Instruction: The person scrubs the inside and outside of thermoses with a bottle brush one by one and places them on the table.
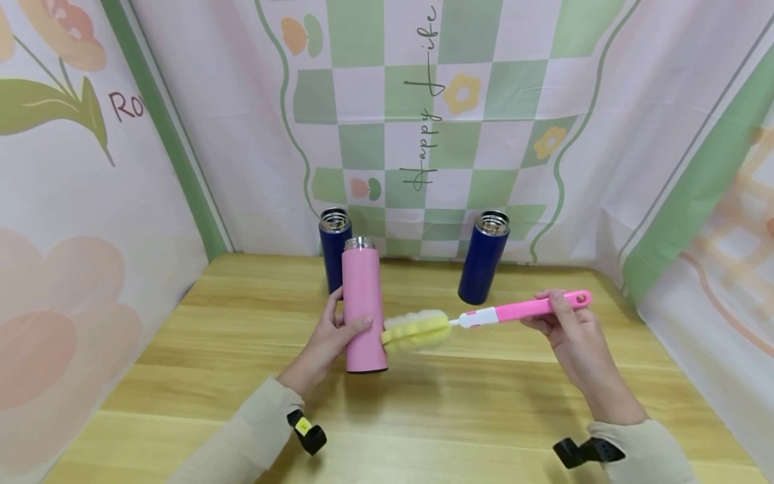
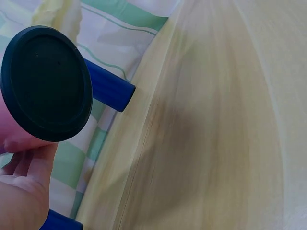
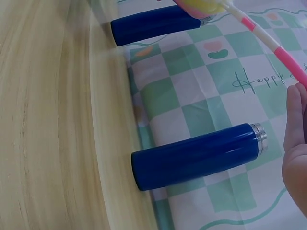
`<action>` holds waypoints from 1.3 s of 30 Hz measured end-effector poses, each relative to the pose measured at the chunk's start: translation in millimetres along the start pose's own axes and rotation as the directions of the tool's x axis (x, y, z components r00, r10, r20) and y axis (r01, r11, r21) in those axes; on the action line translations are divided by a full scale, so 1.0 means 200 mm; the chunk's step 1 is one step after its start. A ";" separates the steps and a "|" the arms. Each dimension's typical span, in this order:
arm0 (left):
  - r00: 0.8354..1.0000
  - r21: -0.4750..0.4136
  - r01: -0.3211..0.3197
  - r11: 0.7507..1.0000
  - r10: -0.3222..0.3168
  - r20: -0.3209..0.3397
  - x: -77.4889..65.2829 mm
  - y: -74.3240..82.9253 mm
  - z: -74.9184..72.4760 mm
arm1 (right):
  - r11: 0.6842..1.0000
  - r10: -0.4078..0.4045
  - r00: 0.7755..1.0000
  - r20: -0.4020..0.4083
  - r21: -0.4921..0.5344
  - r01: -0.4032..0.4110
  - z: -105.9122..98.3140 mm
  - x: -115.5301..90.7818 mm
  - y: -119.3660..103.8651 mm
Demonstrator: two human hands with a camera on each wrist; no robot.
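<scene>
My left hand [image 1: 338,329] grips a pink bottle [image 1: 363,302] around its lower half, the bottle upright with its steel mouth uncapped. In the left wrist view the dark round base [image 2: 47,84] of the pink bottle faces the camera above the table. Between the fingers and thumb of my right hand [image 1: 574,336] is the pink handle of a bottle brush [image 1: 484,316], held nearly level. Its yellow sponge head [image 1: 417,331] points left and meets the pink bottle's side in the head view. In the right wrist view the right hand [image 3: 298,139] shows only partly, at the edge.
Two dark blue bottles without lids stand at the back of the wooden table [image 1: 484,403]: one blue bottle [image 1: 333,245] partly behind the pink one, the other blue bottle [image 1: 484,259] farther right. A patterned cloth [image 1: 459,148] hangs behind the table's back edge.
</scene>
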State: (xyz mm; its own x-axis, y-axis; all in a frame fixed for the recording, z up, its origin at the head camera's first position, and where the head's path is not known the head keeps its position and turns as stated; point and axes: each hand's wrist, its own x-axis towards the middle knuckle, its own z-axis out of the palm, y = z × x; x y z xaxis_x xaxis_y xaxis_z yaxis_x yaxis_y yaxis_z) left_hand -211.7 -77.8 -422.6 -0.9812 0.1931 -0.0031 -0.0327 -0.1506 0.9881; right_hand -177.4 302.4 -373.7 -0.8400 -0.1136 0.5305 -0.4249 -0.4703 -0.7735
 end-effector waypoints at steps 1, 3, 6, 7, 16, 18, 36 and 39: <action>1.000 -0.006 -0.002 1.000 0.002 0.005 0.00 0.00 0.00 | 1.000 -0.001 1.000 -0.021 -0.013 0.000 0.00 0.00 0.00; 1.000 -0.024 -0.005 1.000 0.006 0.021 0.00 0.00 0.00 | 1.000 -0.004 0.998 -0.058 -0.015 0.003 0.01 0.00 0.00; 0.998 -0.030 -0.021 0.999 0.023 0.056 -0.01 0.00 0.01 | 1.000 -0.015 0.995 -0.096 -0.008 0.014 0.01 0.01 -0.01; 0.997 -0.030 -0.023 0.999 0.025 0.067 -0.01 0.00 0.01 | 1.000 -0.020 0.995 -0.100 -0.004 0.019 0.01 0.01 -0.01; 0.991 0.028 0.002 1.000 -0.006 0.130 -0.02 0.01 0.01 | 0.998 -0.060 0.986 -0.153 0.016 0.063 0.01 0.02 -0.02; 0.991 0.046 0.007 0.999 -0.013 0.130 -0.02 0.02 0.01 | 0.997 -0.077 0.984 -0.159 0.019 0.081 0.00 0.02 -0.02; 0.990 0.102 -0.015 0.995 0.000 0.141 -0.03 0.04 0.02 | 0.978 -0.110 0.985 -0.133 0.164 0.131 -0.03 0.04 -0.01; 0.990 0.096 -0.027 0.995 0.014 0.141 -0.03 0.04 0.02 | 0.984 -0.103 0.985 -0.138 0.129 0.121 -0.03 0.03 -0.01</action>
State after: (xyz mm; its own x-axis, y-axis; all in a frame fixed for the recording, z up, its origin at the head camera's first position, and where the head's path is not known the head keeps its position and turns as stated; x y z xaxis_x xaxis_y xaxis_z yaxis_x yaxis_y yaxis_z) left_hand -205.8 -75.9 -414.1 -0.9450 0.3254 0.0320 0.0125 -0.0619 0.9980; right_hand -183.8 307.5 -370.0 -0.8303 0.0570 0.5544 -0.4761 -0.5895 -0.6525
